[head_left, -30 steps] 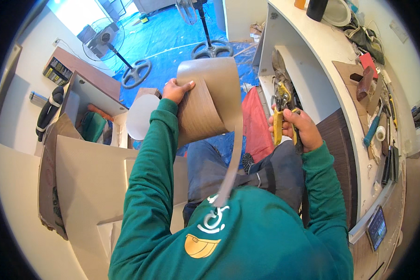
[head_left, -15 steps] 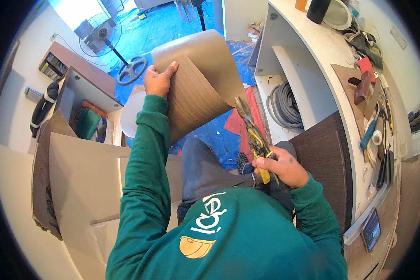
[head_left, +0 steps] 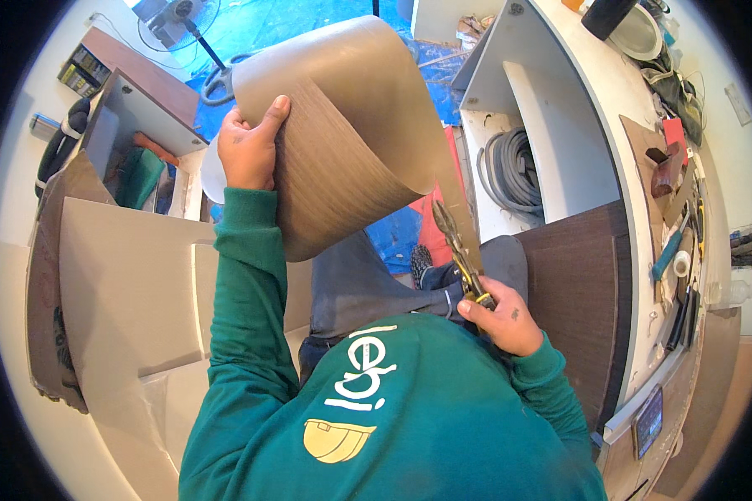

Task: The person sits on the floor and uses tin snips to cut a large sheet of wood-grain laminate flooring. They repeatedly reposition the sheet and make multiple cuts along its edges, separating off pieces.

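Observation:
My left hand (head_left: 252, 149) pinches the left edge of a curled wood-grain laminate sheet (head_left: 334, 179), thumb on the brown grained face. The sheet bends over on itself in a loose roll, its plain tan side showing at the top. In my right hand (head_left: 510, 319) is a pair of tin snips (head_left: 449, 236) with worn metal jaws and yellow-marked handles. Their jaws point up and away, just right of the sheet's lower right corner and seemingly apart from it. My palm and fingers hide most of the handles.
A coil of grey hose (head_left: 511, 174) lies in the open white cabinet (head_left: 560, 138) on the right. Hand tools, including a blue-handled one (head_left: 667, 253), lie along its top. Cardboard (head_left: 125, 275) fills the left side. A standing fan (head_left: 180, 21) is beyond, on blue sheeting (head_left: 288, 17).
The laminate sheet and my left hand have shifted left in view. The snips have dropped lower and turned more edge-on, away from the sheet's corner, and their handles show less.

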Demonstrator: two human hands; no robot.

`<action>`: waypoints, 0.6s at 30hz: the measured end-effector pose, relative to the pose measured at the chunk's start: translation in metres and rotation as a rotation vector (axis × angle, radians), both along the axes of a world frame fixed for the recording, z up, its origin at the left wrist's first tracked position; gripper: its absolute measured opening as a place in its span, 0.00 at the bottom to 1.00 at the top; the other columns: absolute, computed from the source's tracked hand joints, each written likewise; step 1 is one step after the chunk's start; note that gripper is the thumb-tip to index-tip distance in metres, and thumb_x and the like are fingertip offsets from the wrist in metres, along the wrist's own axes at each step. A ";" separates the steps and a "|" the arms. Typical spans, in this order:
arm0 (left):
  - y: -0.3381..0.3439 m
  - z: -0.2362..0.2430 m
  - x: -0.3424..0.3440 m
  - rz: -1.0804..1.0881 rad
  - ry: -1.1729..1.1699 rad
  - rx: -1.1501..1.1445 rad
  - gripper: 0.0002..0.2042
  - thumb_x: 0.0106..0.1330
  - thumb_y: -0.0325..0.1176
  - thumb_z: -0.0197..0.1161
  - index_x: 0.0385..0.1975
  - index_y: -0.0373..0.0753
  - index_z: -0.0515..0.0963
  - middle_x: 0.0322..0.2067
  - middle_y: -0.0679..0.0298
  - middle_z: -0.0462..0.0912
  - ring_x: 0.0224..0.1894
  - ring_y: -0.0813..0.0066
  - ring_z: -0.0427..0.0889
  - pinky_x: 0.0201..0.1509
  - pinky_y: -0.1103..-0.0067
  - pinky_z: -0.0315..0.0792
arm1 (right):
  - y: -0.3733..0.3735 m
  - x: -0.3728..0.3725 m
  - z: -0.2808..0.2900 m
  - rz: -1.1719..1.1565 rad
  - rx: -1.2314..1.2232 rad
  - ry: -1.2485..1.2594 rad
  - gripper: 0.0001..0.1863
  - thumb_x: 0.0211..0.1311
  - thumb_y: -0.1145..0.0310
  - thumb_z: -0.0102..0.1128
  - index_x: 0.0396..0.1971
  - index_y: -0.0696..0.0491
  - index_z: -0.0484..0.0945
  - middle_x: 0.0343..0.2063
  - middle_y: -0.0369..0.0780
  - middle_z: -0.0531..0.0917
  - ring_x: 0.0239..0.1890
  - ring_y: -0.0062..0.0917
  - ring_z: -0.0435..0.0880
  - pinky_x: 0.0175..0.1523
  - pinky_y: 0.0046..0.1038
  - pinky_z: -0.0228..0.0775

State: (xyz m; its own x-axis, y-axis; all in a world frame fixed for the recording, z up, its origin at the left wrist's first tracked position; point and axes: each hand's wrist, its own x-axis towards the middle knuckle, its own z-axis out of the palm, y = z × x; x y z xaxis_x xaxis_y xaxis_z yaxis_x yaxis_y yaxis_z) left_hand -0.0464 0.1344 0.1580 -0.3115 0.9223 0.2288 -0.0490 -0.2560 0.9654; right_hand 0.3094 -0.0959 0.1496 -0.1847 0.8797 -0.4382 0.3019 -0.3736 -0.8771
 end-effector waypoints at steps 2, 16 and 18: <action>-0.007 -0.005 -0.001 -0.025 -0.014 0.023 0.24 0.61 0.34 0.78 0.49 0.26 0.77 0.44 0.56 0.86 0.42 0.74 0.84 0.50 0.79 0.77 | 0.001 -0.002 -0.004 -0.037 0.033 -0.019 0.23 0.66 0.59 0.69 0.51 0.62 0.78 0.33 0.38 0.86 0.37 0.19 0.83 0.45 0.25 0.75; -0.040 -0.044 -0.015 0.064 0.012 -0.151 0.28 0.59 0.38 0.80 0.49 0.23 0.75 0.44 0.53 0.86 0.44 0.71 0.84 0.51 0.78 0.78 | -0.002 -0.004 -0.024 -0.009 0.052 -0.128 0.20 0.65 0.59 0.69 0.45 0.61 0.82 0.30 0.37 0.84 0.34 0.19 0.80 0.42 0.25 0.73; -0.045 -0.044 -0.013 0.066 0.044 -0.140 0.29 0.59 0.39 0.80 0.49 0.23 0.75 0.44 0.53 0.86 0.43 0.71 0.84 0.51 0.78 0.77 | -0.001 -0.006 -0.022 -0.031 0.021 -0.106 0.19 0.65 0.59 0.69 0.44 0.61 0.82 0.29 0.36 0.84 0.33 0.18 0.79 0.41 0.25 0.72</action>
